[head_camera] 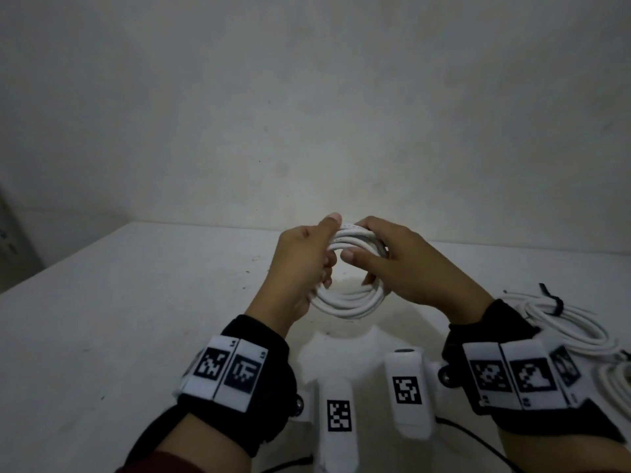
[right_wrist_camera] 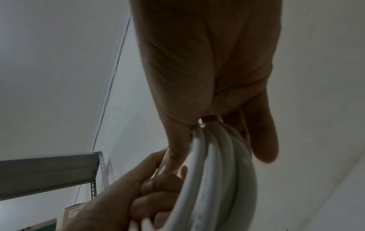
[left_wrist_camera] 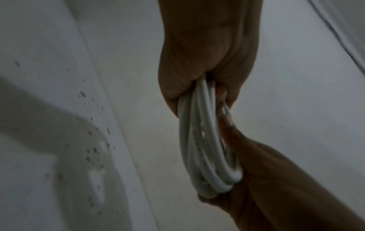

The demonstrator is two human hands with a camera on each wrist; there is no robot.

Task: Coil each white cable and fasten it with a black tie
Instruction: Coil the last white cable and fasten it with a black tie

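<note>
A white cable wound into a round coil (head_camera: 345,302) is held above the white table between both hands. My left hand (head_camera: 307,261) grips the coil's left side, thumb on top and fingers curled through the ring. My right hand (head_camera: 386,261) grips the right side, fingers wrapped over the strands and thumb reaching into the ring. The left wrist view shows the coil (left_wrist_camera: 205,140) edge-on, running from the left hand (left_wrist_camera: 203,65) down to the right hand (left_wrist_camera: 256,171). In the right wrist view the strands (right_wrist_camera: 219,171) pass under the right hand (right_wrist_camera: 207,78). No tie is on this coil.
At the right edge of the table (head_camera: 136,319) lies another white coil (head_camera: 573,329) bound with a black tie (head_camera: 555,303). Part of one more white cable (head_camera: 614,387) shows below it. A grey metal shelf (right_wrist_camera: 49,173) stands off to the left. A wall rises behind the table.
</note>
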